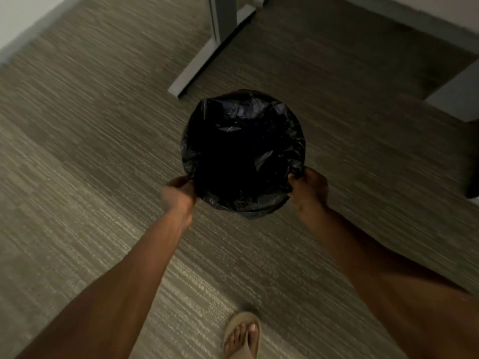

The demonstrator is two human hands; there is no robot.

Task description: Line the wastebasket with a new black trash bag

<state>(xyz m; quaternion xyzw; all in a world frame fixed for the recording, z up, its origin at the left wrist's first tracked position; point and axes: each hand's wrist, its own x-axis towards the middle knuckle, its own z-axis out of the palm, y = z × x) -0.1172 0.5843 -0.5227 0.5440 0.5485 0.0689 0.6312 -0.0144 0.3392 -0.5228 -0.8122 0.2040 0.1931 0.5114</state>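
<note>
Two hands at my bin, left hand [180, 194] and right hand [308, 189] each pinching the black bag [243, 151] at its near rim (left one blurred), desk leg [207, 47] beyond the bin.

The black trash bag [242, 151] is thin plastic film, crinkled and faintly glossy, catching small glints at twelve and four o'clock on its rim. The floor [90, 151] is low-pile carpet, matt, with a fine streaked weave in grey-brown. At one o'clock from the bag, the desk leg [220, 24] looks like smooth grey painted metal, matt. The sandal [242, 332] at six o'clock looks like smooth, soft tan rubber or foam.
</note>
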